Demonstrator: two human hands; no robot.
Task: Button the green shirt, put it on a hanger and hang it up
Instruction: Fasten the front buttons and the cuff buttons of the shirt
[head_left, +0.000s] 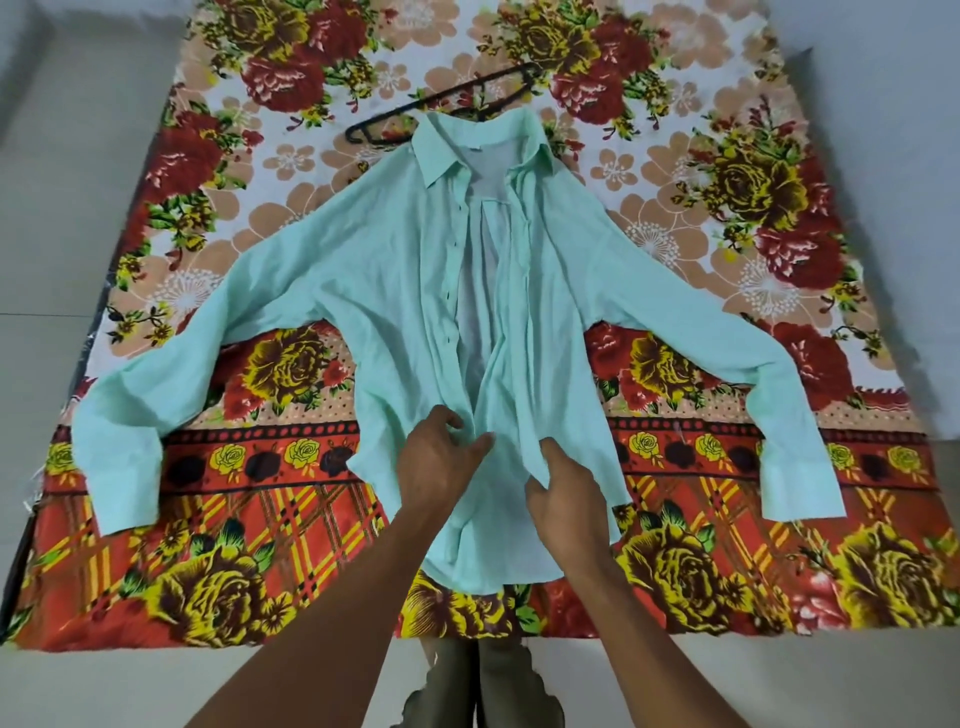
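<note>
Buttoning just starting at the hem – green shirt (363, 270) flat on the bed, front open.

Shirt lies collar away from the person, sleeves spread, on a floral bedsheet (727, 156). Left hand (436, 457) pinches the left front edge low down; right hand (563, 493) has fingers curled round the right front edge, both just above the hem, near each other w/ cloth between. Fabric looks thin, light, v. soft – will wrinkle & slide, so best held by the stiffer placket strips, one button/hole at a time; buttons small, fiddly. Count: 1 shirt, 1 black hanger (447, 104) touching/just past the collar, 2 hands. No. of buttons can't tell; a few dark buttonholes show along the left placket.
</note>
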